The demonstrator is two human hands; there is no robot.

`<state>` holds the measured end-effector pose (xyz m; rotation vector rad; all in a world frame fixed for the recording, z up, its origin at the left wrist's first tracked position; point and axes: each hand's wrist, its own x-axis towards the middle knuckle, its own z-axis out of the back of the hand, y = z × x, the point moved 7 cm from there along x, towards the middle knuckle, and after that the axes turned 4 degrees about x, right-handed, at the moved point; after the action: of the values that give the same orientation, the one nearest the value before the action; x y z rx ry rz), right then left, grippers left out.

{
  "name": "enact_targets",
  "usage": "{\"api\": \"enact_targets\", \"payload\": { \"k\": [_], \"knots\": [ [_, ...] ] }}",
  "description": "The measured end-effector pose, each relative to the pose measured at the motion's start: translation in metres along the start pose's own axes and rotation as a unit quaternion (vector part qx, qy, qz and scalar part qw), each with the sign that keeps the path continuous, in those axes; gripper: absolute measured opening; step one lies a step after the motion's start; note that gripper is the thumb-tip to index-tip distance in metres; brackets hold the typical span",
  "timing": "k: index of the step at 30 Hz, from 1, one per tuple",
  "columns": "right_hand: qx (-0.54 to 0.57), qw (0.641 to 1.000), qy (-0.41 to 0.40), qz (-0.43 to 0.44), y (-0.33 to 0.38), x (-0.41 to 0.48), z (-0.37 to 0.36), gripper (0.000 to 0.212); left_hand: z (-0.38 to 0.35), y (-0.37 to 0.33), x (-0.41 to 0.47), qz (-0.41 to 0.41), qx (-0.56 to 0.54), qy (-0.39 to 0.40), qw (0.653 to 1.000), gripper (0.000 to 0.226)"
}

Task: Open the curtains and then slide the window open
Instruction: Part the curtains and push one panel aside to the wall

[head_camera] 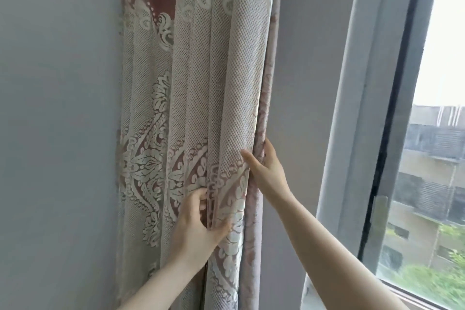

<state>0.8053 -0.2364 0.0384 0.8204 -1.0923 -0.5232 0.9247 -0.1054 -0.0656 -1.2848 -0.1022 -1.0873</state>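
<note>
I'm pinching a curtain point(201, 108) fold with my left hand point(198, 224); my right hand point(266, 168) is gripping its free edge. Curtain is bunching against the wall point(57, 108), leaving bare wall before the window point(427, 158).

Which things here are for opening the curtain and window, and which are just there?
For the job:
curtain, bunched by the wall
left hand, gripping a fold
right hand, holding the curtain's edge
window

Just there:
wall
buildings outside
green bushes
</note>
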Motion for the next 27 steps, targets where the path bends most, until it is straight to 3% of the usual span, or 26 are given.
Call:
{"api": "enact_targets", "payload": {
  "k": [3,9,20,27],
  "knots": [
    [-0.001,1.000,-0.023,0.007,0.014,-0.026,0.014,0.080,0.014,-0.028,-0.009,-0.032,0.014,0.001,0.999,0.086],
    [-0.026,0.998,-0.055,-0.021,0.019,-0.062,0.036,0.085,0.024,-0.040,-0.012,-0.065,0.004,0.019,0.998,0.061],
    [-0.051,0.989,-0.122,-0.064,0.025,-0.117,0.055,0.070,0.032,-0.049,-0.023,-0.088,-0.082,0.095,0.988,0.047],
    [-0.097,0.980,-0.153,-0.088,0.022,-0.169,0.081,0.084,-0.003,-0.050,-0.046,-0.052,-0.170,0.173,0.969,0.032]
  ]
}}
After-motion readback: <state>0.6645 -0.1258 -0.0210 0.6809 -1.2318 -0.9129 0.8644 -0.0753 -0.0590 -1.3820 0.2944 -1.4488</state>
